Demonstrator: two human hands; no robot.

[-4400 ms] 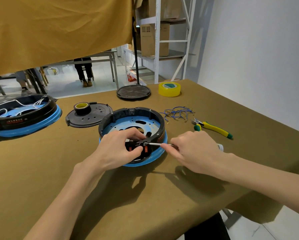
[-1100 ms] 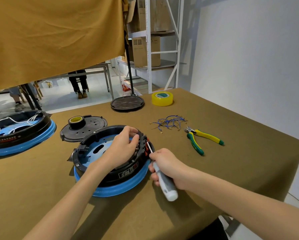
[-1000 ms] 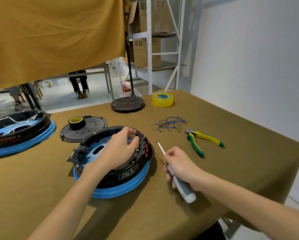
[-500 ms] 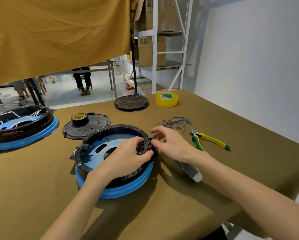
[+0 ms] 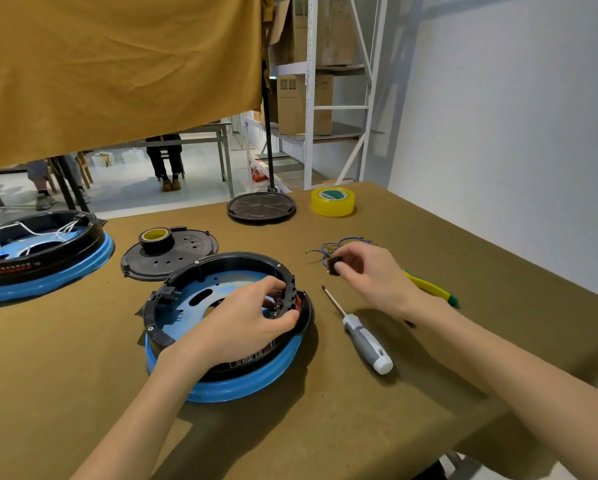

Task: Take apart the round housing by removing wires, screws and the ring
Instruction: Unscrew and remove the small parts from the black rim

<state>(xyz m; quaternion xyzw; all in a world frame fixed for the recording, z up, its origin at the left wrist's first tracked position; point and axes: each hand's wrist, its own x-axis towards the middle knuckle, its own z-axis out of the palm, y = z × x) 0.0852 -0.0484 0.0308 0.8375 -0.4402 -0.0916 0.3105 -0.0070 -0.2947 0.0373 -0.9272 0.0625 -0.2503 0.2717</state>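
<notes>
The round housing (image 5: 200,271), a black ring on a blue base, lies on the table in front of me. My left hand (image 5: 242,323) grips its right rim, thumb outside and fingers inside by the red and black terminals. My right hand (image 5: 366,275) pinches a small black part (image 5: 332,265) above the table, next to the pile of blue wires (image 5: 339,244). The grey-handled screwdriver (image 5: 359,330) lies loose between the housing and my right arm.
A second wired housing (image 5: 41,254) sits far left. A black lid (image 5: 183,258) with a tape roll (image 5: 153,237) lies behind the housing; a black disc (image 5: 261,206) and yellow tape (image 5: 332,201) stand further back. Green-yellow pliers (image 5: 432,289) are partly under my right wrist. The table edge runs along the right.
My right hand laid the screwdriver down, reached to the housing's rim, and has now drawn away to the right with a small black part. My left hand stays on the rim.
</notes>
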